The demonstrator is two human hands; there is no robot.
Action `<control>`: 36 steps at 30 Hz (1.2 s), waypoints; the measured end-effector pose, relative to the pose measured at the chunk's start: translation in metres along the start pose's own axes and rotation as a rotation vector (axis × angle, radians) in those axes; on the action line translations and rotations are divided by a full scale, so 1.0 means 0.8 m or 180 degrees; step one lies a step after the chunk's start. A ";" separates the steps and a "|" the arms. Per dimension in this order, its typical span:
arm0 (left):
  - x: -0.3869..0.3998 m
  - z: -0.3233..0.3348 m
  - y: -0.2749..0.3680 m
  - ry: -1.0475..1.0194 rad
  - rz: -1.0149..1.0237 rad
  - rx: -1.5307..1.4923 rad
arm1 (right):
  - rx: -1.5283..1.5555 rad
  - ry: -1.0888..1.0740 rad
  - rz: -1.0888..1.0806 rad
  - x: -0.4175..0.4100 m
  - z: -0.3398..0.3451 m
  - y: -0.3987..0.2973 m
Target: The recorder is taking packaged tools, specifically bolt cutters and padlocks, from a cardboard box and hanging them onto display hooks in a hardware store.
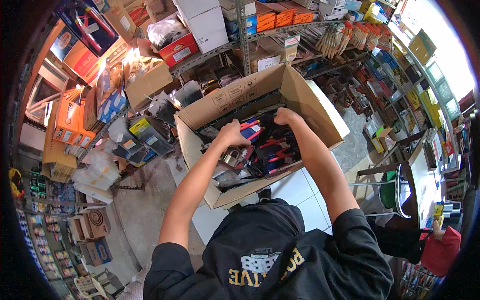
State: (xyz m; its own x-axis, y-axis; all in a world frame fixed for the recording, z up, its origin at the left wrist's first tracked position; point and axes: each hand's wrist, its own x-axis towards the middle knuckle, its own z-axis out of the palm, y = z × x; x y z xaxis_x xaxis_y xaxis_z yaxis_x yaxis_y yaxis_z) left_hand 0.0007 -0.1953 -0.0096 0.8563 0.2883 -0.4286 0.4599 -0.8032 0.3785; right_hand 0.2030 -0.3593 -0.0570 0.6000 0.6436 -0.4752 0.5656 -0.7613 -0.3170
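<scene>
A large open cardboard box (195, 168) stands before me, holding a jumble of packaged tools and hardware. Both my arms reach down into it. My left hand (233, 134) is closed around some carded tools with red and blue handles (253, 129). Just below that hand lies a brass-coloured padlock (232, 157) on a red card. At the box's far right part, my right hand (284, 116) is bent down among dark packages, its fingertips hidden. More tools with red handles (277, 150) lie in dark packaging between and below the hands.
Metal shelving (243, 37) with cartons and bundled paintbrushes (335, 39) runs behind the box. Packaged goods (150, 137) crowd the left shelf. At right are a chair with a green back (388, 189), a white table (423, 176) and another person's hand (438, 230) by red cloth.
</scene>
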 end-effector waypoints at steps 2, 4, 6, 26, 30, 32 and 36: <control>-0.009 -0.006 0.004 0.0161 0.0252 0.0023 | -0.0011 0.0208 -0.0005 0.012 0.002 0.024; -0.028 -0.016 -0.001 0.0182 0.0245 -0.0028 | 0.0025 0.0182 -0.0041 0.007 -0.001 0.013; -0.048 -0.023 -0.005 0.0203 0.0253 -0.0084 | 0.0056 0.0163 -0.0064 0.002 -0.004 0.004; -0.184 -0.019 -0.016 0.1646 0.0215 -0.1333 | 0.3172 0.0380 -0.1456 -0.037 -0.056 -0.065; -0.187 -0.022 -0.011 0.1481 0.0297 -0.1485 | 0.3116 0.0536 -0.1708 -0.050 -0.065 -0.071; -0.186 -0.024 -0.007 0.1541 0.0221 -0.1429 | 0.3081 0.0645 -0.1703 -0.055 -0.071 -0.073; -0.180 -0.023 -0.007 0.1708 0.0417 -0.1605 | 0.3425 0.0969 -0.1805 -0.068 -0.089 -0.076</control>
State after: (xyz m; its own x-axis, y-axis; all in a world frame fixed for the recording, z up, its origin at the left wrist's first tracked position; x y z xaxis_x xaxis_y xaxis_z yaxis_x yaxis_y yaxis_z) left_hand -0.1209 -0.2223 0.0651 0.8492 0.5251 0.0560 0.2878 -0.5491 0.7846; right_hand 0.1766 -0.3425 0.0466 0.6111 0.7838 0.1104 0.1244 0.0426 -0.9913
